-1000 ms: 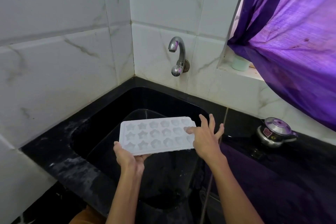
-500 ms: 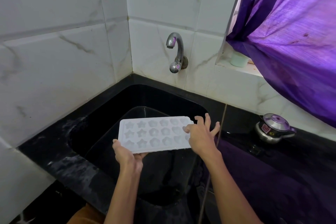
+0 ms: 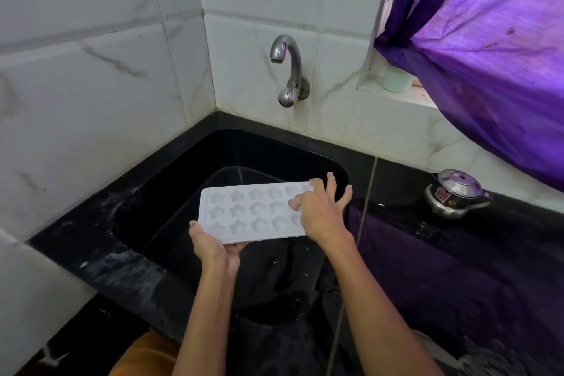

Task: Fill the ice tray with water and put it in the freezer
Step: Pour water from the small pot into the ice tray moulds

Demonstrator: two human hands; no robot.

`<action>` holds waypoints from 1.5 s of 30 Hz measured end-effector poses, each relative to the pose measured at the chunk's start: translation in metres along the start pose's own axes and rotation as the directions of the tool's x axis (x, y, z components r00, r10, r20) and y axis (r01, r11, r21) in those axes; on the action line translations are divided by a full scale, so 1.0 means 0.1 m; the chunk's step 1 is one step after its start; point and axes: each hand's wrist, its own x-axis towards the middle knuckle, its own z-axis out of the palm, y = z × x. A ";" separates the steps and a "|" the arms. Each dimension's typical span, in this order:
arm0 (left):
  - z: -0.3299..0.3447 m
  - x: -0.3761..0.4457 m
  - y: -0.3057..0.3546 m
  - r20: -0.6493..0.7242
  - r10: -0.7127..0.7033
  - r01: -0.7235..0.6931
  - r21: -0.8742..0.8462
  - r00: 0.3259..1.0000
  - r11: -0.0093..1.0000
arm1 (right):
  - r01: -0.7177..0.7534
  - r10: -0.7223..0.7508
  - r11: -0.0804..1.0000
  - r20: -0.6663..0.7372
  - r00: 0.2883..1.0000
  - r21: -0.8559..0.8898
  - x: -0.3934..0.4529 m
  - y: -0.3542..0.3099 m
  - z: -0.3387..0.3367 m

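**Ice tray held over sink, tap not running**

White ice tray (image 3: pixel 254 212) with star and flower moulds held roughly level above the black sink (image 3: pixel 171 180), below and in front of the tap (image 3: pixel 288 70). Cells look dry, no water stream at the spout. Left hand (image 3: pixel 213 249) supports the tray's near-left corner from underneath, thumb up along the left edge, fingers hidden under the tray; the grip is curled round that corner. Right hand (image 3: pixel 320 217) sits on the tray's right end, thumb pressed on the top face, fingers fanned out past the far-right edge; whether they wrap the rim I cannot tell.

Open air between tray and tap, nothing in that gap. Sink basin below the tray is dark, contents hard to read. Sink's left rim runs close to the tiled wall (image 3: pixel 91 85), which meets the back wall in a corner just left of the tap. Right of the sink, black worktop (image 3: pixel 412 192) carries a steel pressure cooker (image 3: pixel 454 194), well apart from the tray. Purple curtain (image 3: pixel 494 49) hangs above the cooker, right of the tap. Pale green cup (image 3: pixel 396 79) on the window ledge beside the curtain edge
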 end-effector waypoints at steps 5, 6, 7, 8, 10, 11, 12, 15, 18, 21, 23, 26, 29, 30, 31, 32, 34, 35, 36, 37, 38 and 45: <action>0.00 0.00 0.00 -0.007 -0.009 0.009 -0.017 1.000 1.000 | -0.007 0.007 1.000 0.001 1.000 0.018 0.00 0.03 -0.03; 0.00 -0.01 0.00 -0.006 -0.006 0.006 -0.016 1.000 1.000 | 0.003 -0.003 1.000 0.003 1.000 0.003 0.00 0.03 -0.03; 0.00 -0.01 0.00 -0.005 -0.002 0.002 -0.011 1.000 1.000 | 0.009 -0.009 1.000 0.003 1.000 -0.007 -0.01 0.02 -0.02; 0.00 -0.01 0.00 -0.004 -0.001 0.001 -0.007 1.000 1.000 | 0.008 -0.008 1.000 0.002 1.000 -0.011 -0.01 0.02 -0.01; 0.00 -0.02 0.00 -0.008 -0.006 0.006 -0.004 1.000 1.000 | -0.005 0.005 1.000 -0.003 1.000 -0.014 -0.02 0.02 -0.01; 0.01 -0.02 0.00 -0.010 -0.010 0.010 -0.005 1.000 1.000 | -0.012 0.011 1.000 -0.006 1.000 -0.019 -0.02 0.03 0.00; 0.01 -0.03 0.00 -0.010 -0.014 0.014 -0.006 1.000 1.000 | -0.016 0.016 1.000 -0.010 1.000 -0.023 -0.02 0.03 0.00; 0.02 -0.04 -0.01 -0.009 -0.022 0.021 -0.011 1.000 1.000 | -0.017 0.016 0.999 -0.015 1.000 -0.027 -0.03 0.02 0.01; 0.01 -0.04 -0.01 -0.013 -0.018 0.018 -0.010 1.000 1.000 | -0.004 0.004 0.999 -0.006 1.000 -0.034 -0.04 0.01 0.01; 0.00 -0.04 -0.01 -0.015 -0.025 0.024 -0.010 1.000 1.000 | -0.003 0.003 1.000 0.004 1.000 -0.022 -0.05 0.02 0.00; 0.00 -0.03 -0.02 -0.018 -0.027 0.027 -0.013 0.999 1.000 | -0.006 0.006 1.000 -0.002 1.000 -0.010 -0.05 0.03 0.00; 0.00 -0.02 -0.02 -0.021 -0.033 0.032 -0.025 0.999 0.999 | -0.010 0.011 1.000 -0.056 0.998 0.017 -0.06 0.02 -0.01; 0.00 -0.01 -0.02 -0.013 -0.035 0.035 -0.019 0.999 0.999 | 0.014 -0.009 0.999 -0.108 0.994 0.041 -0.05 0.00 -0.01; 0.00 -0.01 -0.02 -0.013 -0.035 0.035 -0.018 0.999 0.999 | 0.027 -0.022 0.999 -0.117 0.993 0.045 -0.05 -0.01 -0.01; 0.00 -0.02 -0.03 -0.016 -0.035 0.035 -0.019 0.999 0.999 | 0.041 -0.035 0.998 -0.121 0.992 0.046 -0.05 -0.01 -0.01; 0.00 -0.02 -0.03 -0.019 -0.036 0.035 -0.021 0.999 0.999 | 0.053 -0.047 0.998 -0.123 0.991 0.045 -0.05 -0.02 -0.01; 0.00 -0.02 -0.02 -0.022 -0.036 0.036 -0.024 0.999 0.999 | 0.069 -0.063 0.997 -0.114 0.991 0.045 -0.06 -0.05 0.00; 0.00 -0.02 -0.02 -0.023 -0.037 0.036 -0.022 0.999 0.999 | 0.073 -0.068 0.996 -0.103 0.992 0.045 -0.06 -0.06 0.01; 0.00 -0.02 -0.02 -0.022 -0.038 0.038 -0.017 0.999 0.999 | 0.077 -0.073 0.996 -0.089 0.993 0.045 -0.06 -0.08 0.01; 0.00 -0.02 -0.03 -0.021 -0.040 0.039 -0.013 0.999 0.999 | 0.081 -0.078 0.996 -0.075 0.994 0.046 -0.06 -0.09 0.01; 0.01 -0.03 -0.03 -0.021 -0.041 0.041 -0.012 0.999 0.999 | 0.085 -0.082 0.995 -0.062 0.995 0.046 -0.07 -0.10 0.01; 0.01 -0.04 -0.02 -0.018 -0.046 0.045 -0.025 0.999 0.999 | 0.094 -0.094 0.995 -0.013 0.995 0.041 -0.08 -0.15 0.01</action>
